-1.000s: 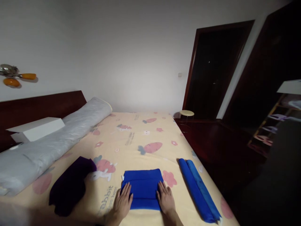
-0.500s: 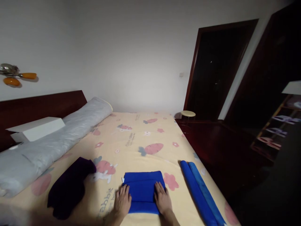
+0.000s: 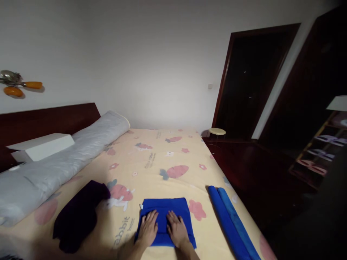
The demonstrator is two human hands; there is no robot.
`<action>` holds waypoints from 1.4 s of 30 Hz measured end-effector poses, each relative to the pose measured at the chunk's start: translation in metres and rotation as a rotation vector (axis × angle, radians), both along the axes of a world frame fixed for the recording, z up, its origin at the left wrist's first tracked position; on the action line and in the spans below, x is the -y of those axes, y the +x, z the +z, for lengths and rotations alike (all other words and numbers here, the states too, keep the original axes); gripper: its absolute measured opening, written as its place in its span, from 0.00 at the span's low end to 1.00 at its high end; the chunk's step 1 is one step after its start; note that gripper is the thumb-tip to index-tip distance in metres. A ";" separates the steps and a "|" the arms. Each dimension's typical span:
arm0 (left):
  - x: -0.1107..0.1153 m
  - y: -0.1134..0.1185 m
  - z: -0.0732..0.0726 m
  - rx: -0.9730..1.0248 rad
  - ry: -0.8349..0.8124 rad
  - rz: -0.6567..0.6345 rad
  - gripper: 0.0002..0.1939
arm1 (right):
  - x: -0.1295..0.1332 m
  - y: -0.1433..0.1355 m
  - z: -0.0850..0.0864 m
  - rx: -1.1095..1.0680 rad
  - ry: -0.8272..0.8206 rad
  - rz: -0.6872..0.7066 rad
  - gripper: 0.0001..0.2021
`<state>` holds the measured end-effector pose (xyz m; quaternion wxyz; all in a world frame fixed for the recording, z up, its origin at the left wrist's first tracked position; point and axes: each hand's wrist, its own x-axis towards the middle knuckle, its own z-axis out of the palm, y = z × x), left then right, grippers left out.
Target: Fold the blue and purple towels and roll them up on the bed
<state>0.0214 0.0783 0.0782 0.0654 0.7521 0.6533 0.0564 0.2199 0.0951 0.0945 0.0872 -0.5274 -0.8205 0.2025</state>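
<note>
A folded blue cloth (image 3: 173, 204) lies flat on the patterned bed sheet (image 3: 151, 180), with a small white tag at its upper left corner. My left hand (image 3: 148, 228) rests flat on the cloth's left half, fingers stretched forward. On the right half, my right hand (image 3: 177, 228) presses down palm first, fingers also extended. Creases run across the cloth under both hands. To the right lie two rolled blue cloths (image 3: 230, 220), side by side. A crumpled dark purple cloth (image 3: 78, 216) is to the left.
A long grey padded roll (image 3: 89, 142) lies along the headboard (image 3: 48, 119), with a white box (image 3: 46, 146) against it. Past the bed's right edge are a round stool (image 3: 217, 131) and a rack with slippers (image 3: 322, 151).
Both hands have slid inward from the cloth's side edges to its middle, closer together. The cloth stays in nearly the same place.
</note>
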 end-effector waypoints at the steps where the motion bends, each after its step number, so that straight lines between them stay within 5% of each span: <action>1: 0.001 -0.012 0.001 -0.028 0.022 0.041 0.29 | -0.003 0.010 -0.002 0.043 0.011 -0.096 0.27; 4: 0.008 -0.043 0.000 -0.100 0.133 0.149 0.27 | -0.009 0.035 -0.010 0.122 0.061 -0.306 0.27; 6: 0.010 -0.047 -0.003 -0.111 0.211 0.167 0.26 | -0.008 0.038 -0.012 0.107 0.097 -0.299 0.27; 11: -0.001 -0.001 -0.011 -0.001 0.192 -0.090 0.30 | 0.002 -0.003 -0.003 -0.064 0.061 0.092 0.27; 14: -0.012 0.020 -0.012 0.027 0.080 -0.161 0.34 | 0.000 -0.019 0.000 -0.100 0.005 0.202 0.28; 20: -0.008 -0.021 -0.020 -0.045 0.138 0.079 0.29 | -0.024 0.036 -0.018 0.065 0.075 -0.205 0.27; 23: -0.001 -0.035 -0.022 -0.086 0.213 0.127 0.28 | -0.030 0.058 -0.023 0.116 0.112 -0.290 0.26; 32: -0.014 0.021 -0.018 0.044 0.041 -0.065 0.31 | -0.010 -0.010 -0.009 -0.076 0.004 0.190 0.27; 38: -0.012 -0.024 -0.009 -0.091 0.181 0.260 0.26 | -0.026 0.024 -0.015 0.055 0.039 -0.257 0.27; 42: -0.006 -0.031 -0.008 -0.138 0.272 0.241 0.26 | -0.028 0.036 -0.019 0.060 0.097 -0.324 0.27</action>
